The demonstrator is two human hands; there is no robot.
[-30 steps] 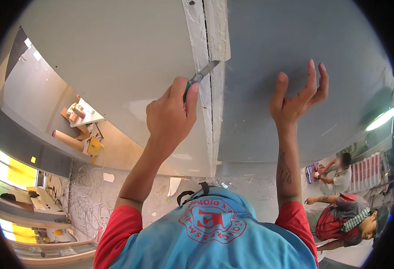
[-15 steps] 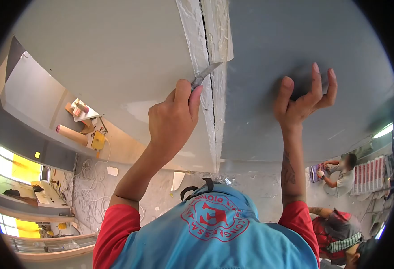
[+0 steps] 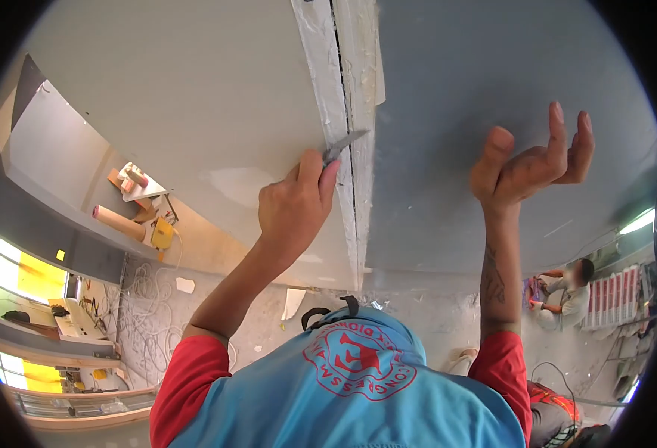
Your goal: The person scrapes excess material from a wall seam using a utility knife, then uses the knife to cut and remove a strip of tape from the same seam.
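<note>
My left hand [image 3: 295,213] is shut on a small knife [image 3: 345,144], thumb and fingers pinching its handle. The thin blade tip rests in the plastered seam [image 3: 347,75] between a pale board [image 3: 194,97] on the left and a grey board [image 3: 478,67] on the right. The seam shows a dark crack with rough white filler on both sides. My right hand [image 3: 526,168] is raised to the right of the seam with fingers apart and curled, palm toward me, holding nothing. It is close to the grey board; contact cannot be made out. My blue shirt with red sleeves fills the bottom.
A ledge at left carries a cardboard roll [image 3: 119,222], a yellow tool [image 3: 162,234] and small boxes. Loose white cables [image 3: 145,313] lie on the floor below. At right a person [image 3: 567,295] sits on the floor; another person's clothing [image 3: 552,418] shows at the bottom right.
My left hand has slid the knife down along the seam toward me. My right hand has shifted right and lifted off the grey board. The nearer person at the right has mostly left the view.
</note>
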